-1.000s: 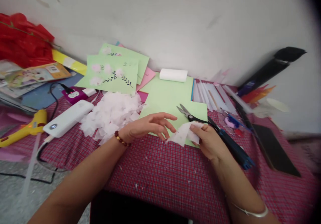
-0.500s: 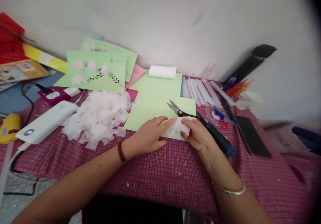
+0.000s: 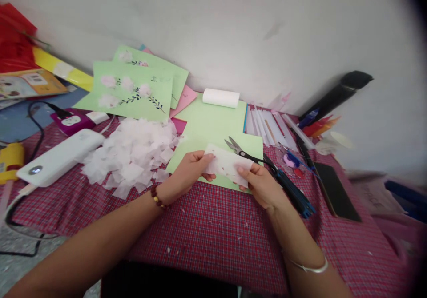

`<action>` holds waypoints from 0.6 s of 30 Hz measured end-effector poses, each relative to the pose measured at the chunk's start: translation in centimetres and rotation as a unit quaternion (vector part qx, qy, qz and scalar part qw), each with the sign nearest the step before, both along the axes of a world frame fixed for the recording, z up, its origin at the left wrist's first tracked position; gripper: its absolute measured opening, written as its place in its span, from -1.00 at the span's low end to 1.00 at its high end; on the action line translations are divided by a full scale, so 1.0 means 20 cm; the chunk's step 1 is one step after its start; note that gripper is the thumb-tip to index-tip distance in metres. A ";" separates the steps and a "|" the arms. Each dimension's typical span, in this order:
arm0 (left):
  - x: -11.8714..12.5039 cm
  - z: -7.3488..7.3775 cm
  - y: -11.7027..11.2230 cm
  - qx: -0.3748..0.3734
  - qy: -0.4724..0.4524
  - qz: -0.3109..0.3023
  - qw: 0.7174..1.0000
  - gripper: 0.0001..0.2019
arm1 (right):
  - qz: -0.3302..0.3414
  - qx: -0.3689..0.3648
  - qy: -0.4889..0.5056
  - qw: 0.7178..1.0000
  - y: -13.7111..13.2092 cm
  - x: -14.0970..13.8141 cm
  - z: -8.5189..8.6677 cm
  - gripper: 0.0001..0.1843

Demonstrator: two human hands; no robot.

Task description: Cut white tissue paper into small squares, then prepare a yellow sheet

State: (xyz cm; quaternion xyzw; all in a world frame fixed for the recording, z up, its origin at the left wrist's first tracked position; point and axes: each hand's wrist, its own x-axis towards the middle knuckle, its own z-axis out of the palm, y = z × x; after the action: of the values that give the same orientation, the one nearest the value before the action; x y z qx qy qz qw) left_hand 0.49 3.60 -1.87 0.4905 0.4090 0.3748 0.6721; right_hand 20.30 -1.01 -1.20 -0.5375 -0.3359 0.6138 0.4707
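Both hands hold one white tissue sheet [image 3: 225,164] with small pink specks, lifted a little above a light green card [image 3: 213,131]. My left hand [image 3: 190,170] pinches its left end. My right hand [image 3: 258,183] grips its right end from below. Black-handled scissors [image 3: 245,152] lie on the green card just behind the sheet. A heap of cut white tissue pieces [image 3: 131,155] sits to the left of my left hand.
The red checked tablecloth [image 3: 213,231] covers the table. A white power bank [image 3: 56,156], a yellow glue gun [image 3: 10,158], two flower-decorated green cards [image 3: 130,89], a white block [image 3: 220,98], white sticks [image 3: 267,124], a dark blue tool [image 3: 293,193] and a black phone [image 3: 335,191] lie around.
The sheet lay pressed on the table under both hands half a second ago; now both hands have lifted it and hold it stretched between them. The view shifted slightly.
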 end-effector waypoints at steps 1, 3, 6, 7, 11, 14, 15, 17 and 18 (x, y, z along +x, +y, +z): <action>0.00 0.00 0.00 -0.005 0.000 -0.006 1.000 -0.71 | -0.001 0.006 -0.008 1.000 0.00 0.00 -0.01 -0.62; -0.02 0.00 0.02 -0.008 0.007 -0.018 1.000 -0.73 | -0.008 0.018 -0.015 1.000 0.01 0.01 -0.02 -0.66; -0.04 0.01 0.04 0.014 0.023 -0.024 0.999 -0.81 | -0.009 0.036 -0.027 0.999 0.01 0.02 -0.02 -0.72; -0.05 0.01 0.05 0.022 0.022 -0.024 0.999 -0.85 | -0.006 0.042 -0.031 0.999 0.01 0.03 -0.02 -0.73; -0.09 0.04 0.08 0.034 -0.022 -0.056 0.998 -0.93 | -0.002 0.064 -0.020 0.998 0.00 0.04 0.00 -0.77; -0.12 0.09 0.08 0.029 -0.055 -0.080 0.995 -0.95 | 0.003 0.094 0.007 0.996 -0.02 0.06 0.02 -0.85; -0.13 0.11 0.08 0.027 -0.064 -0.084 0.994 -0.96 | 0.007 0.109 0.016 0.994 -0.02 0.06 0.02 -0.88; -0.14 0.13 0.07 0.026 -0.082 -0.096 0.992 -0.96 | 0.018 0.139 0.031 0.990 -0.04 0.07 0.04 -0.90; -0.15 0.14 0.07 0.027 -0.088 -0.102 0.990 -0.97 | 0.025 0.148 0.035 0.988 -0.04 0.07 0.04 -0.88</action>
State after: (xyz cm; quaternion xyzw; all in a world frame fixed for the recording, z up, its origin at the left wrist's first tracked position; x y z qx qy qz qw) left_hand -2.42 5.00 0.89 0.5127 0.2857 0.3569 0.7267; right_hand 21.72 -1.81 -0.32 -0.4317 -0.4199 0.5868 0.5412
